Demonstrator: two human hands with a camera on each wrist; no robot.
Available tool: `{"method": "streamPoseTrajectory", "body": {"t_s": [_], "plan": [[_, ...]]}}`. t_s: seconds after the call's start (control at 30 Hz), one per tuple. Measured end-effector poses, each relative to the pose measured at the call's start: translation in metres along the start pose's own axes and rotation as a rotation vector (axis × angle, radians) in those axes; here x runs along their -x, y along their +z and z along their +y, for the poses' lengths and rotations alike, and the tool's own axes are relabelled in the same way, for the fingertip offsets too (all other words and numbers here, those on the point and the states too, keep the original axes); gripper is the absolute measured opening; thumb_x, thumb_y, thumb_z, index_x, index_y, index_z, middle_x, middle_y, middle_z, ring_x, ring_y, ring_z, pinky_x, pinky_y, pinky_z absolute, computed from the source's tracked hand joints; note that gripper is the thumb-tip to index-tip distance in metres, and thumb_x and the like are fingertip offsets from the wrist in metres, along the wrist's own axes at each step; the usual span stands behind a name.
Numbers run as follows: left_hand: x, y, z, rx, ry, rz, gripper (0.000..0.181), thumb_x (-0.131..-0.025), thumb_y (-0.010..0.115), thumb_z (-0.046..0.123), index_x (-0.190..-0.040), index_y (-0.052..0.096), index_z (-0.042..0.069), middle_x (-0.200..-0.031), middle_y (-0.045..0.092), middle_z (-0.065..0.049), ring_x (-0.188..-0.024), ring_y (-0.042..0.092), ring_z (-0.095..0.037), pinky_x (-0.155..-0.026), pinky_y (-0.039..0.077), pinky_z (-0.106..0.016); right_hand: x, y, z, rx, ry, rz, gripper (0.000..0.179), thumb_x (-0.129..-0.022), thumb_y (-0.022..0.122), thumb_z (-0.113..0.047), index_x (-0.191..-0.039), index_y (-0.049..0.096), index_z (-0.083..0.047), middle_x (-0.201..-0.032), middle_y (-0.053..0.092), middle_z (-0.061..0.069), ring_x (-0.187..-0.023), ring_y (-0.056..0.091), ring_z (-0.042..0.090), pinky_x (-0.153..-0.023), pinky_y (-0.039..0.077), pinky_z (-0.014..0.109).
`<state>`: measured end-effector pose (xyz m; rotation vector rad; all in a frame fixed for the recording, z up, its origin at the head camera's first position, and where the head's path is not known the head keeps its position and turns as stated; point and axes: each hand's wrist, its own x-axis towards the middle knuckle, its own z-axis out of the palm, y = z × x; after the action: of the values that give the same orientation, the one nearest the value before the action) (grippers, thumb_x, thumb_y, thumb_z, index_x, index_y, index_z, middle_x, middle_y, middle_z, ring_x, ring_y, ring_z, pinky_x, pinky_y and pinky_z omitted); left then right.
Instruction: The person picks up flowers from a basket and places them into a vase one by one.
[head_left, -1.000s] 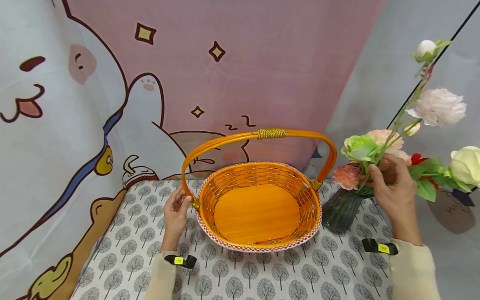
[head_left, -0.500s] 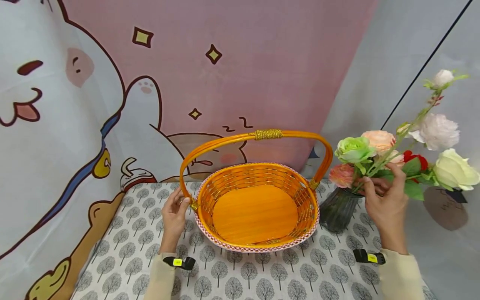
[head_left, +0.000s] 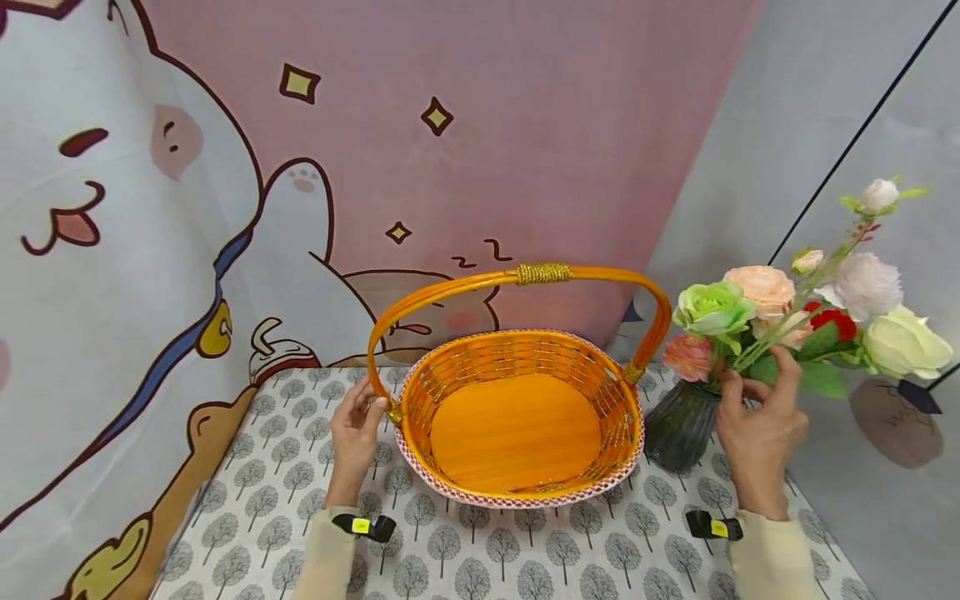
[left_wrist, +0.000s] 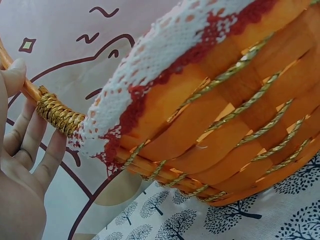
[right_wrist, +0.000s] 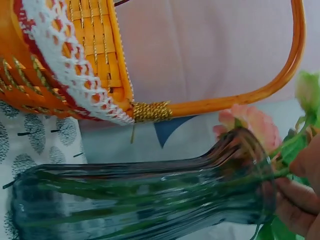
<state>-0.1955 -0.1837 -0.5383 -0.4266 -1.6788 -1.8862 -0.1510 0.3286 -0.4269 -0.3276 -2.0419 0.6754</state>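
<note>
My left hand (head_left: 356, 433) grips the orange handle of the woven basket (head_left: 517, 433) near its left base, thumb on the near side, as the left wrist view also shows. Gold cord wraps the handle's base (left_wrist: 57, 111) beside my fingers. At the right, my right hand (head_left: 763, 433) pinches a flower stem (right_wrist: 277, 174) right at the mouth of the dark ribbed glass vase (head_left: 681, 429). That stem's upper part carries a pale pink flower (head_left: 866, 285) and a small white bud (head_left: 879, 196). Several stems show inside the glass.
Other artificial flowers fan out of the vase: a green rose (head_left: 714, 308), a peach flower (head_left: 761, 290) and a cream rose (head_left: 906, 343). The vase stands close to the basket's right side. A tree-patterned cloth (head_left: 498, 546) covers the table; a cartoon backdrop (head_left: 562, 142) hangs behind.
My right hand has come down and left toward the vase's mouth, and the pale pink flower with its stem has sunk lower. My left hand keeps its hold on the basket handle.
</note>
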Motion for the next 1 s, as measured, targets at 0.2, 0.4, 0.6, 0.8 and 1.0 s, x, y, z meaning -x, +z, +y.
{"method": "streamPoseTrajectory", "body": {"t_s": [0.2,0.4,0.6,0.8,1.0], "plan": [[-0.002,0.003,0.001,0.002,0.023,0.009,0.044,-0.097,0.058,-0.014,-0.141,0.053,-0.01,-0.117,0.071,0.007,-0.107,0.067,-0.003,-0.099,0.054,-0.014,0.004,0.009,0.003,-0.11,0.091,0.032,0.052,-0.101,0.061,-0.022,-0.148,0.047,-0.037,-0.094,0.077,0.004,-0.072,0.045,-0.03,-0.066,0.038,0.007],[-0.002,0.004,-0.002,0.022,0.047,-0.022,0.044,-0.098,0.058,-0.012,-0.141,0.053,-0.011,-0.119,0.071,0.009,-0.108,0.067,-0.003,-0.098,0.054,-0.015,0.01,0.01,0.006,-0.258,0.219,0.062,0.05,-0.1,0.064,-0.029,-0.146,0.046,-0.037,-0.098,0.06,-0.031,-0.086,0.057,-0.016,-0.08,0.045,0.01],[-0.001,0.003,-0.004,0.046,0.095,-0.026,0.045,-0.096,0.056,-0.016,-0.141,0.052,-0.012,-0.12,0.071,0.008,-0.107,0.067,-0.005,-0.099,0.054,-0.014,0.006,0.004,-0.004,-0.342,0.278,0.165,0.046,-0.098,0.068,-0.026,-0.141,0.052,-0.032,-0.096,0.063,-0.024,-0.085,0.061,-0.01,-0.076,0.046,0.01],[-0.003,0.006,-0.003,0.048,0.087,-0.025,0.046,-0.095,0.054,-0.02,-0.141,0.053,-0.012,-0.119,0.071,0.009,-0.107,0.067,-0.004,-0.099,0.054,-0.015,0.011,0.004,0.004,-0.339,0.325,0.185,0.046,-0.096,0.071,-0.022,-0.14,0.055,-0.028,-0.103,0.064,-0.022,-0.089,0.06,-0.009,-0.075,0.045,0.011],[-0.002,0.007,0.0,0.02,0.063,-0.023,0.046,-0.095,0.055,-0.019,-0.141,0.053,-0.011,-0.118,0.071,0.006,-0.107,0.067,-0.002,-0.099,0.054,-0.014,0.026,-0.002,0.004,-0.331,0.335,0.141,0.048,-0.094,0.075,-0.025,-0.138,0.056,-0.026,-0.107,0.065,-0.02,-0.091,0.059,-0.007,-0.077,0.045,0.011]]}}
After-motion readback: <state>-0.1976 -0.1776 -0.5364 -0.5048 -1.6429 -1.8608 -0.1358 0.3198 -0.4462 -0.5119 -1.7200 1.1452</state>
